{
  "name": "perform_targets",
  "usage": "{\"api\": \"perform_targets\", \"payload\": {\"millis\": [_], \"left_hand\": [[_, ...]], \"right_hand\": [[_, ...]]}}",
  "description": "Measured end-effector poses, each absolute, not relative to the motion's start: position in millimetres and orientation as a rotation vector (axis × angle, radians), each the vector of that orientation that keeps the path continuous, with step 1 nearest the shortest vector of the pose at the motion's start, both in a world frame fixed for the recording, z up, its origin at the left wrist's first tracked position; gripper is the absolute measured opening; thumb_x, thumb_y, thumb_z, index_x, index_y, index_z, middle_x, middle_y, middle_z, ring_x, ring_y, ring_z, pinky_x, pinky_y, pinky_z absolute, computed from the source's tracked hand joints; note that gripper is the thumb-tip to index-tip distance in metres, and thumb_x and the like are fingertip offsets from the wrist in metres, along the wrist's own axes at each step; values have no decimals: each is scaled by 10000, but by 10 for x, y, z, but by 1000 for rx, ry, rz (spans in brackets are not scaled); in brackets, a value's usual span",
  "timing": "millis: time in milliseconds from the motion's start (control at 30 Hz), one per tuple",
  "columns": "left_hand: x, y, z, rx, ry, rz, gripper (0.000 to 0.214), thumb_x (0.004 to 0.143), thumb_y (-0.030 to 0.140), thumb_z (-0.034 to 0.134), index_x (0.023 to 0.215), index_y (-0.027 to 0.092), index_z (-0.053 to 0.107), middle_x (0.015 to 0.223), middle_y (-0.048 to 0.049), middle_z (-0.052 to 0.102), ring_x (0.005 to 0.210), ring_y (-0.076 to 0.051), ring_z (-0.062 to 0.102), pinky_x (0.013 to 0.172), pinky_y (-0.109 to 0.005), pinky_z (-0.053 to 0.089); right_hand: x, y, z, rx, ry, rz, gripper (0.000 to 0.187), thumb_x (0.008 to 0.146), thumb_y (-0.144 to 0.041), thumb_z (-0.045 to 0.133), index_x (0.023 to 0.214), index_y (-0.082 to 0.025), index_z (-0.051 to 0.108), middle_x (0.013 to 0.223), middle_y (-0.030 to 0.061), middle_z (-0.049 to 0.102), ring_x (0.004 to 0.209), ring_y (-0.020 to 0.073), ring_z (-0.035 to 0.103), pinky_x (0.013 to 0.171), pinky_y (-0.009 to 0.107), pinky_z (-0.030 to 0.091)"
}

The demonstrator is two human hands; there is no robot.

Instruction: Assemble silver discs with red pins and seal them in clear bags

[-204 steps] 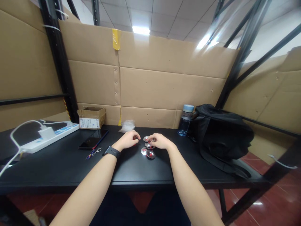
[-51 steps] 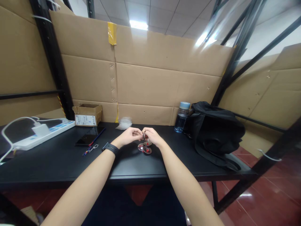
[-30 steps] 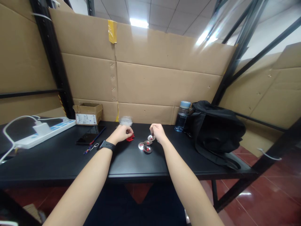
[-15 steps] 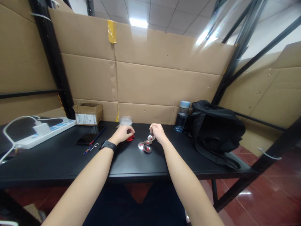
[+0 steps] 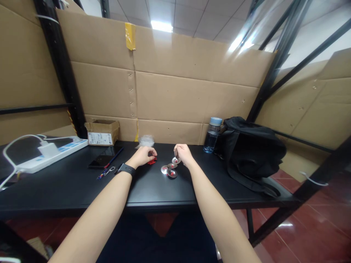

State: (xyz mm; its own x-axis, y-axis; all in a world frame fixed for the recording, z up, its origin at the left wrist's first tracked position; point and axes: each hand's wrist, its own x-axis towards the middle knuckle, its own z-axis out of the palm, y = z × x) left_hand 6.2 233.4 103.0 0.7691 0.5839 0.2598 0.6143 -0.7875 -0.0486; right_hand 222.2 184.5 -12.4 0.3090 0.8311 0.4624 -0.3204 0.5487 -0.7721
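My left hand [image 5: 142, 156], with a dark watch on the wrist, is over a small pile of red pieces [image 5: 152, 160]. Its fingers are curled and look slightly apart; nothing is visible between them. My right hand [image 5: 184, 153] is closed in a pinch on a shiny metal disc [image 5: 176, 152], seen almost edge-on and partly hidden by the fingers. Below it, several round silver discs with red centres lie overlapping on the black table; the nearest disc [image 5: 172, 173] faces up.
Behind my left hand lies a clear plastic bag [image 5: 146, 141]. To the left are a phone [image 5: 105, 157], a keychain [image 5: 106, 173], an open cardboard box [image 5: 102, 132] and a white power strip [image 5: 55, 155]. A water bottle [image 5: 212, 136] and black bag [image 5: 252, 153] stand at right.
My left fingers have shifted very slightly at the red pieces, which are a little rearranged. My right hand keeps its pinch in the same place, and the discs have not moved.
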Motion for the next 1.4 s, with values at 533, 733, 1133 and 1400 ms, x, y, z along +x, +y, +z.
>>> {"api": "perform_targets", "payload": {"millis": [533,733,1133,1400], "left_hand": [[266,2086,1014,-2949,-891,-547,237,905,364,612,931,188,770,940,-42,769,851,-208,694,803,-293,504],[456,1972,855,-3132,-893,-576,432,982,533,523,963,200,796,1033,-63,760,968,-228,679,878,-307,493],[517,2048,671,-3345,-985,-524,461,911,575,612,909,156,805,921,-80,777,865,-240,696,828,-318,513],[573,2015,589,-3276,-1236,-752,351,826,489,693,848,154,797,886,-69,772,859,-235,687,796,-315,498]], "right_hand": [[2208,1815,-96,-688,-987,841,95,667,-184,418,606,-213,484,409,-45,478,363,101,382,413,211,292],[2175,1778,-119,-755,-1119,888,123,701,-136,404,663,-209,495,423,-70,438,347,94,367,372,191,262],[2162,1780,-138,-753,-1170,662,124,737,-168,511,852,-215,520,713,-43,552,511,92,483,446,183,354],[2148,1773,-127,-719,-1117,672,142,780,-261,623,903,-214,570,853,-24,578,563,96,544,467,201,404]]}}
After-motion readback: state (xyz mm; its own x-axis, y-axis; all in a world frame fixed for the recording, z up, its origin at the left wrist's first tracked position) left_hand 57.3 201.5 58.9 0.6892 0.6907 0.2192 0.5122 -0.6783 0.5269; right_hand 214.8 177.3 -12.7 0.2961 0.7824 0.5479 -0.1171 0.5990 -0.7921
